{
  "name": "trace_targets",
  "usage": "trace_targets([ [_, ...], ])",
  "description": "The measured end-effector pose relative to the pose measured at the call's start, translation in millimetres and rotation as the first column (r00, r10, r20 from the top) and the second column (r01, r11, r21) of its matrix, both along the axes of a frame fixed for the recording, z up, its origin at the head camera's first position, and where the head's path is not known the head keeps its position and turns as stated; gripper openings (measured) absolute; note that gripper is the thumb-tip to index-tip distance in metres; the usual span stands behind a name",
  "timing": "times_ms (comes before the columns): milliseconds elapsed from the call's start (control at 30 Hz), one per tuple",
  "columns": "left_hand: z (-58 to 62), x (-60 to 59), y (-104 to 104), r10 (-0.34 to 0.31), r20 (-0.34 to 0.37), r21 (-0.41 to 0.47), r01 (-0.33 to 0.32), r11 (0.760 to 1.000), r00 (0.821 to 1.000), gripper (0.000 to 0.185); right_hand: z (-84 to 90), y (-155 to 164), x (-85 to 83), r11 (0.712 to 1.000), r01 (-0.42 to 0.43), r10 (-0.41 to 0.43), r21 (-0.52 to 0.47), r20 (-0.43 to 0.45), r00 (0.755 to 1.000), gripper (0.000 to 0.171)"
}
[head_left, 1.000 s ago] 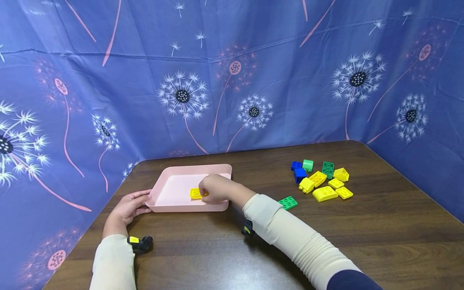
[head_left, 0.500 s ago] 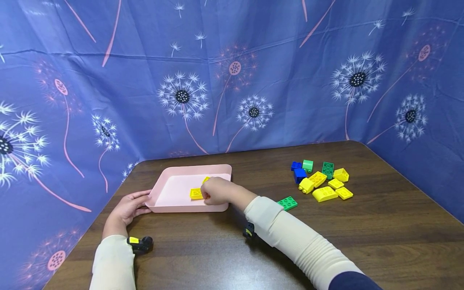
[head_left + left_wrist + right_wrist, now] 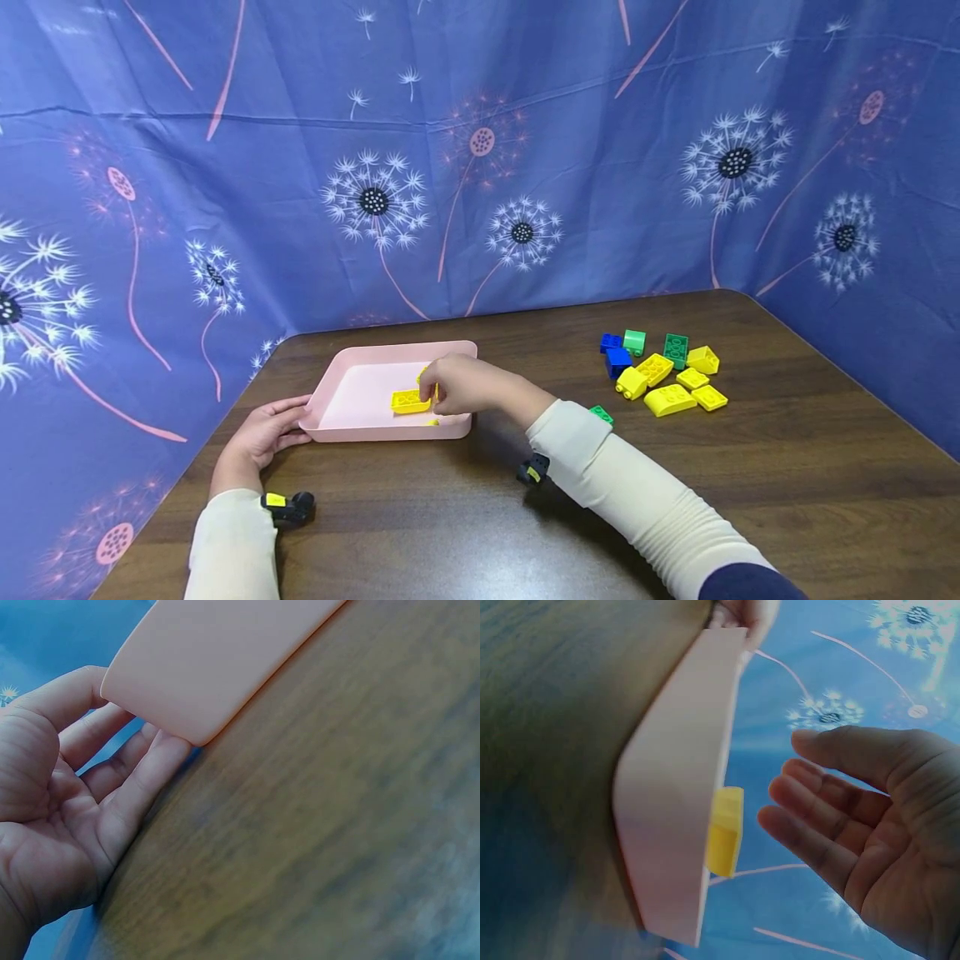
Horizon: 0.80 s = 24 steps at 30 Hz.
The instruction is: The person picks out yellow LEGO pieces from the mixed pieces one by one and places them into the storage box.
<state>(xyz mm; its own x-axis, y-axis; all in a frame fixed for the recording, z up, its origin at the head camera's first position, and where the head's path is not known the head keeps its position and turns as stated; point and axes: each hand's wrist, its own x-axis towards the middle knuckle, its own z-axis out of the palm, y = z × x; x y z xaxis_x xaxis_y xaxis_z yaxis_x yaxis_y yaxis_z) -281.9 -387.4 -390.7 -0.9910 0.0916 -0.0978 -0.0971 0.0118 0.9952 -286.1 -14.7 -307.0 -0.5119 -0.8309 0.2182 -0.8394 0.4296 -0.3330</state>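
Hovering over tray (image 3: 352,429), right hand (image 3: 457,387), fingers apart, could knock brick (image 3: 410,402) at 9 o'clock; left hand (image 3: 262,433) fingers loosely steady corner.

Pink tray (image 3: 352,429) — yellow brick (image 3: 409,402) — blue dandelion-print cloth (image 3: 480,167).

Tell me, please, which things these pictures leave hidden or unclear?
- Head view: right hand covers the second yellow brick in the pink tray.
- Head view: sleeve hides most of the green plate.
- Left wrist view: tray's inside unseen; table blurred.
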Motion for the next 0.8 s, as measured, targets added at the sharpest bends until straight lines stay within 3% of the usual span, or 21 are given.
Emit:
trace_targets([
  [167, -0.8, 0.6, 1, 0.002, 0.004, -0.008, -0.002, 1.0, 1.0, 0.024, 8.7, 18, 1.9, 0.999, -0.013, 0.014, -0.042, 0.02, 1.0, 0.015],
  [400, -2.5, 0.7, 1, 0.013, -0.004, -0.026, -0.014, 1.0, 1.0, 0.025, 16.8, 51, 7.0, 0.995, -0.008, 0.001, -0.098, -0.07, 0.998, 0.021],
  [800, -1.4, -0.4, 0, -0.001, -0.008, -0.023, 0.001, 1.0, 1.0, 0.028, 15.0, 103, 17.5, 0.986, 0.056, -0.085, -0.156, -0.183, 0.979, 0.031],
])
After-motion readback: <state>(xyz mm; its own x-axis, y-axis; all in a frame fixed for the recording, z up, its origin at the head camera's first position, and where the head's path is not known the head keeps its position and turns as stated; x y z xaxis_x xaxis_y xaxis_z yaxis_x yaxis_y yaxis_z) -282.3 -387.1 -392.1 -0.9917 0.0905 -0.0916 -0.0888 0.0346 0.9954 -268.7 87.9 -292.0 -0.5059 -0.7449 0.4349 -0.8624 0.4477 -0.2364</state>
